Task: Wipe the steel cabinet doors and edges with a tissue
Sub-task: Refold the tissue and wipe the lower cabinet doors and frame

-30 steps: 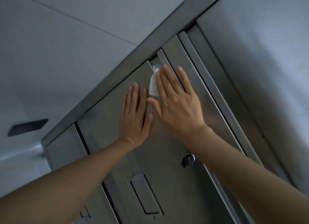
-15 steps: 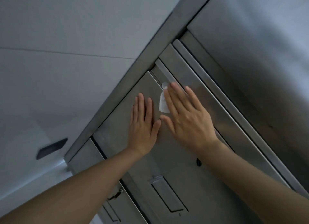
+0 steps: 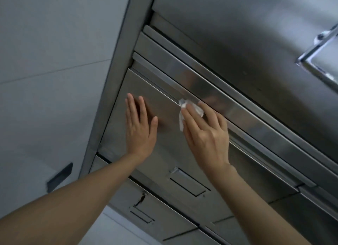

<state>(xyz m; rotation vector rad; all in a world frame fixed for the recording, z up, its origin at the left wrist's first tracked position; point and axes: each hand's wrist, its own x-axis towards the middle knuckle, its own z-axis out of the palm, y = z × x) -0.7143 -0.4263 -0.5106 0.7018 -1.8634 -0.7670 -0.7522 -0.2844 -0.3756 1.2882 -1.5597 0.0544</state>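
A steel cabinet door [image 3: 164, 105] fills the middle of the head view, seen tilted from below. My left hand [image 3: 140, 129] lies flat on the door's upper part with its fingers straight. My right hand [image 3: 206, 133] presses a white crumpled tissue [image 3: 190, 110] with straight fingers against the door's right edge, beside a raised steel strip [image 3: 237, 105]. Most of the tissue is hidden under the fingers.
A recessed handle [image 3: 188, 184] sits lower on the same door. A second door [image 3: 146, 206] at lower left has a key in its lock [image 3: 140, 200]. A steel wall panel with a chrome latch [image 3: 321, 48] is at the right. White wall lies to the left.
The view has swung, so the cabinet looks more rotated. My right hand with the tissue has slid down along the door's right edge, away from my left hand, which stays flat on the door.
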